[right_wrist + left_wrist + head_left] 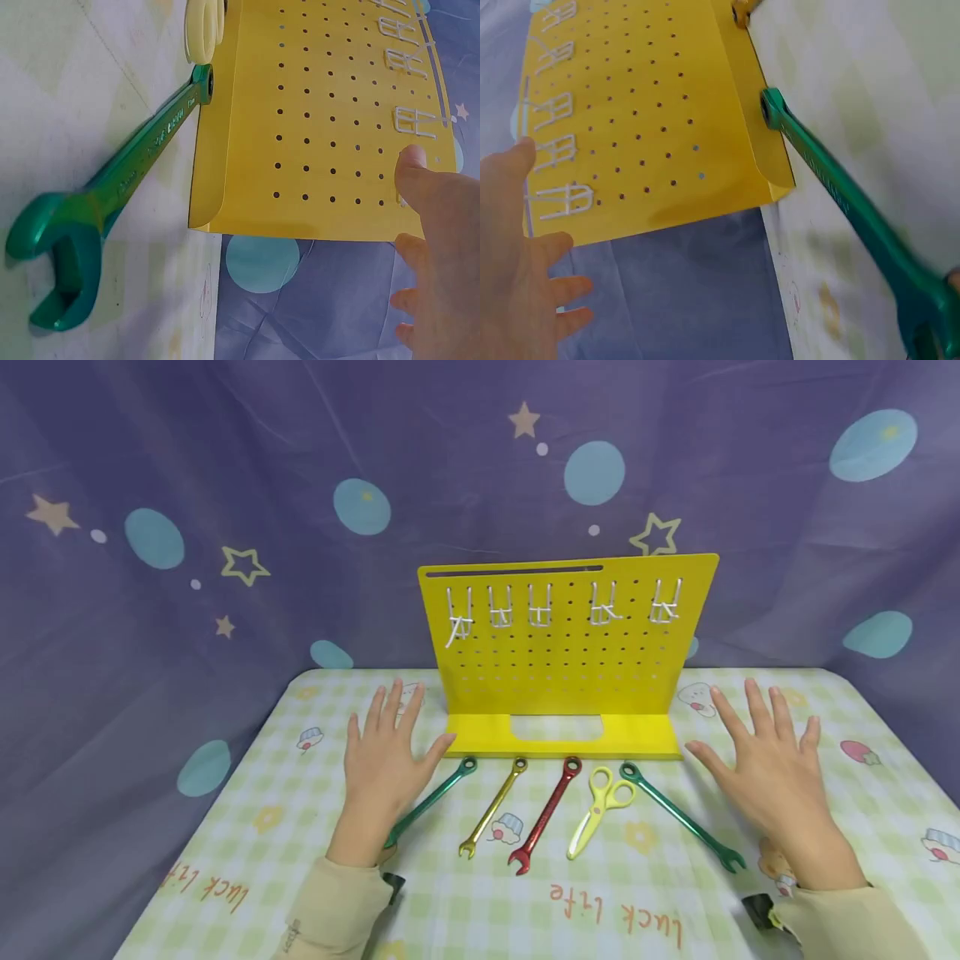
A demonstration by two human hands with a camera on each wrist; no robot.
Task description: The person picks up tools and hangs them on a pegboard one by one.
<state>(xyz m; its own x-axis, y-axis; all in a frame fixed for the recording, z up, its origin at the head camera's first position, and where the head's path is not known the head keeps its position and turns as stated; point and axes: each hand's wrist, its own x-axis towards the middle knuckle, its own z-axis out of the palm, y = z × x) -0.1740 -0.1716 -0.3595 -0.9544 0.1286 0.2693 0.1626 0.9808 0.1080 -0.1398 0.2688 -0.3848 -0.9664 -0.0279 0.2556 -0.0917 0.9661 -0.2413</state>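
Both hands hold nothing, fingers spread, one on each side of a yellow pegboard stand (555,693). My left hand (386,764) is nearest a green wrench (435,797), whose lower end it partly hides in the head view. My right hand (772,768) is to the right of another green wrench (682,817). Between these lie a gold wrench (493,808), a red wrench (551,810) and yellow-green scissors (596,818) with closed blades. In the right wrist view, the green wrench's open jaw end (67,255) faces the camera.
Several white wire hooks (540,610) hang in a row near the pegboard's top. A checked cloth (277,877) with printed pictures and lettering covers the table. Behind it hangs a purple curtain (465,460) with stars and blue ovals.
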